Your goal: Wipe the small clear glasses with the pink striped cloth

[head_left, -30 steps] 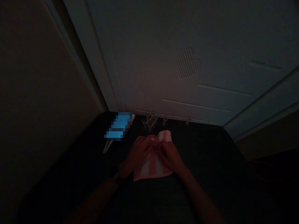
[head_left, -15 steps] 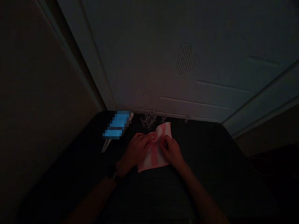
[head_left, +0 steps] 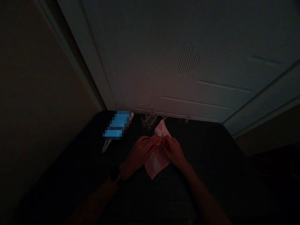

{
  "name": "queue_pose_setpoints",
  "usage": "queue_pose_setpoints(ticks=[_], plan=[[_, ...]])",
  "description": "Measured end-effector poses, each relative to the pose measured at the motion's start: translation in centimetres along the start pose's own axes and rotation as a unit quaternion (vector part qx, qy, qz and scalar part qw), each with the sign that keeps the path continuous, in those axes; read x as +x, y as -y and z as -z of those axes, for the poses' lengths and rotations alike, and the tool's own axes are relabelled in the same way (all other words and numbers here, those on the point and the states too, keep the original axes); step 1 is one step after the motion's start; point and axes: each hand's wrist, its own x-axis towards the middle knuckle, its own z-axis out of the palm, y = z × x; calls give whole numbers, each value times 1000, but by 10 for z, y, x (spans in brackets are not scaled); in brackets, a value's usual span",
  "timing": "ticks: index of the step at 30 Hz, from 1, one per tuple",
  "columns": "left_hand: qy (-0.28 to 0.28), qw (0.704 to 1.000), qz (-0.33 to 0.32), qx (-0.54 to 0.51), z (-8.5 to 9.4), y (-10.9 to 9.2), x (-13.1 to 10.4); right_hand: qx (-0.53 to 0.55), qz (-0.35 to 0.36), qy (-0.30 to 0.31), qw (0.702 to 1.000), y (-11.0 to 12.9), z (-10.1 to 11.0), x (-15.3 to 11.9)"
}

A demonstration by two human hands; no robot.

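- Both hands, in the head view, meet over the middle of the desk (head_left: 199, 175), fingers bent inward and close together.
- Left hand (head_left: 142, 150): fingertips pinched on the cloth (head_left: 156, 160), back of the hand upward; a dark watch (head_left: 115, 175) sits on this wrist.
- Right hand (head_left: 172, 150): fingers curled in and gripping the same cloth from its right side, close to the left fingertips. Whether anything is wrapped inside the folds, I cannot tell; it is too dark.
- The cloth is pink and white, bunched between the hands, with one corner pointing toward the far edge of the desk and another hanging toward the near side.
- Beyond it, near the far edge, a group of small clear glasses (head_left: 149, 120) stands close together.
- One more glass (head_left: 165, 116) is just right of that group, its lower part hidden by the cloth's tip.
- Another glass (head_left: 187, 119) stands apart, along the far edge toward the far right corner.
- Near the far left corner is a device with a lit blue screen (head_left: 118, 123), blurred into blocks; a pale strap (head_left: 106, 146) sticks out from its near end.
- Behind the far edge rises a pale panel (head_left: 145, 56) with a large ribbed heart (head_left: 188, 59) and a smaller heart (head_left: 142, 97).
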Motion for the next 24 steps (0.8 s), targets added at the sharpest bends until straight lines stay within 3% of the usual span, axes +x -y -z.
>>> queue_pose_setpoints(ticks=[9,17,24], plan=[[-7,999,32,-11,1,0,2,13,78,15,997,4,-1,-3],[3,997,70,-31,0,5,3,85,-84,-27,992,-1,-2,1],[19,997,59,-35,-4,4,2,61,-83,-54,993,-3,-2,3]])
